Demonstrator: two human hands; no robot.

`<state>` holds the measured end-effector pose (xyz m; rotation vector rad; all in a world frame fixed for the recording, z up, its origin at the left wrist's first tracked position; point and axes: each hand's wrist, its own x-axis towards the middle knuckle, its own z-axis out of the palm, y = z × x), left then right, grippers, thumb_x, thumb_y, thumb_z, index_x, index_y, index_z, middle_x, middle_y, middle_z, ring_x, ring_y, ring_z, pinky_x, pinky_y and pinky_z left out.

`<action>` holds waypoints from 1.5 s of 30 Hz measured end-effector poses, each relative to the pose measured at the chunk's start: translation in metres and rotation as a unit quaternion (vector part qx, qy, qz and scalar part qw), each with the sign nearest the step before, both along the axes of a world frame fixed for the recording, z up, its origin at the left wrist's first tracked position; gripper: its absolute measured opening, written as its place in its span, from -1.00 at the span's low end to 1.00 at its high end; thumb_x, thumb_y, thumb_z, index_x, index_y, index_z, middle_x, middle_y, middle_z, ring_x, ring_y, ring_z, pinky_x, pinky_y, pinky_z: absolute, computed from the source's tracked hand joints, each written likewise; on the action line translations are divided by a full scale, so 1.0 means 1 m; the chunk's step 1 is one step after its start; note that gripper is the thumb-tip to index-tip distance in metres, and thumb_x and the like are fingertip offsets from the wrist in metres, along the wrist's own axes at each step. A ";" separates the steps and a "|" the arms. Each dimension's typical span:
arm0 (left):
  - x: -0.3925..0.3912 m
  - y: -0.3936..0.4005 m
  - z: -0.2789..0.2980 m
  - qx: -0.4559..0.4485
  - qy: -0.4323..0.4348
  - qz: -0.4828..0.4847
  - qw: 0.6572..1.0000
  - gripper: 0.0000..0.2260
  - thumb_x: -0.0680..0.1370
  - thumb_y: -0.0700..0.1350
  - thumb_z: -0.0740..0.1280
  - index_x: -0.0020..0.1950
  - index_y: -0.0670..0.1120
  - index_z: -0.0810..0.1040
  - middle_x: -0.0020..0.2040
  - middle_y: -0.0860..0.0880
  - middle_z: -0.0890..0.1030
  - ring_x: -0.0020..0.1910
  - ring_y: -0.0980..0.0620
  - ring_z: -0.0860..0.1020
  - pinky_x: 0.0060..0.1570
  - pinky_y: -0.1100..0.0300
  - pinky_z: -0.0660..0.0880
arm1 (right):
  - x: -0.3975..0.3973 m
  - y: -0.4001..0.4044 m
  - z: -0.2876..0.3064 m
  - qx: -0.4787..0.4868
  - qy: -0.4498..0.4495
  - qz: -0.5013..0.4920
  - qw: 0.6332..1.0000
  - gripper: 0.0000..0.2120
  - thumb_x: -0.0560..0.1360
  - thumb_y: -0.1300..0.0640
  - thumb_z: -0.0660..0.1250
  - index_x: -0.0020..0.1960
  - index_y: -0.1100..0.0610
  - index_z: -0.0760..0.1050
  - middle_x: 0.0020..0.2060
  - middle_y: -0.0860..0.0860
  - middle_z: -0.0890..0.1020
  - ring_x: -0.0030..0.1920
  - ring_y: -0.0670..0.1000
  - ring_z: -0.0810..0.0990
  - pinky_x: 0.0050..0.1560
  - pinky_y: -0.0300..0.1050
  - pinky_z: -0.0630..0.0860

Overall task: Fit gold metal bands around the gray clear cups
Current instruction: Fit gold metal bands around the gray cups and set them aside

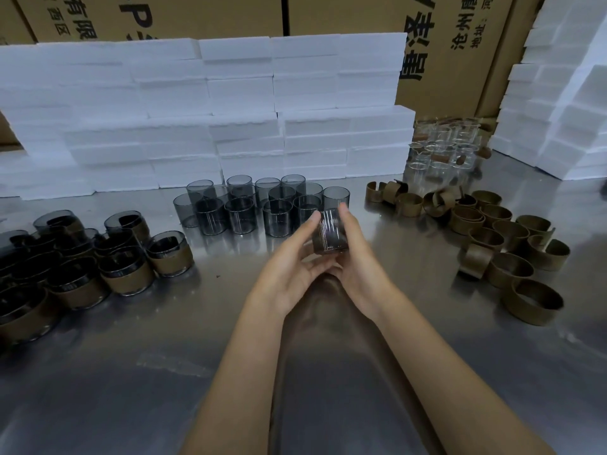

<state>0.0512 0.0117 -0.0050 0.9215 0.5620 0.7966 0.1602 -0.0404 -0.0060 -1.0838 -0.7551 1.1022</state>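
Both hands hold one gray clear cup (330, 232) above the middle of the steel table, and a gold band wraps the cup's lower part. My left hand (292, 257) grips it from the left, thumb up along its side. From the right, my right hand (356, 254) grips it with the thumb near the rim. Several bare gray cups (259, 205) stand in a cluster just behind the hands. Loose gold bands (492, 238) lie scattered at the right. Banded cups (124, 267) are piled at the left.
A wall of white foam blocks (213, 119) runs along the back of the steel table (131, 372), with more stacked at the far right (565, 103). Colourless clear cups (443, 152) stand at the back right. Cardboard boxes (460, 44) rise behind everything.
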 end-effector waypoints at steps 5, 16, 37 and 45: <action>-0.001 0.001 0.001 0.044 0.045 0.017 0.998 -0.46 0.46 0.18 0.44 0.26 -0.18 0.65 0.05 -0.16 0.72 -0.02 -0.03 0.69 -0.03 0.16 0.63 | -0.002 0.001 0.000 -0.016 -0.032 -0.010 0.999 -0.21 0.32 -0.44 0.29 0.32 0.10 0.58 0.13 0.14 0.72 0.19 0.14 0.68 0.26 0.06 0.55; 0.004 0.004 0.000 0.121 0.091 0.171 0.973 -0.79 0.56 0.02 0.47 0.05 -0.10 0.69 0.01 -0.06 0.75 -0.07 0.03 0.68 -0.17 0.21 0.58 | -0.001 0.006 -0.004 0.008 -0.100 -0.102 0.990 -0.55 0.71 -0.17 0.05 0.26 0.08 0.58 0.10 0.11 0.71 0.12 0.07 0.70 0.13 -0.03 0.65; -0.001 0.002 0.001 0.122 0.130 0.031 0.984 -0.68 0.57 0.19 0.37 0.10 0.00 0.74 -0.10 0.05 0.71 -0.26 0.20 0.60 -0.32 0.34 0.47 | 0.003 -0.004 0.003 -0.007 0.017 0.041 0.999 -0.27 0.43 -0.34 0.38 0.32 0.23 0.56 0.11 0.16 0.70 0.14 0.16 0.66 0.33 0.17 0.55; 0.005 0.004 -0.005 0.179 0.114 0.135 0.968 -0.84 0.65 -0.07 0.35 0.20 -0.03 0.62 -0.14 0.08 0.63 -0.34 0.33 0.56 -0.36 0.48 0.41 | -0.001 0.005 -0.004 -0.018 -0.071 -0.071 0.995 -0.44 0.63 -0.35 0.07 0.26 0.04 0.56 -0.10 0.05 0.77 -0.10 0.09 0.77 -0.15 -0.14 0.68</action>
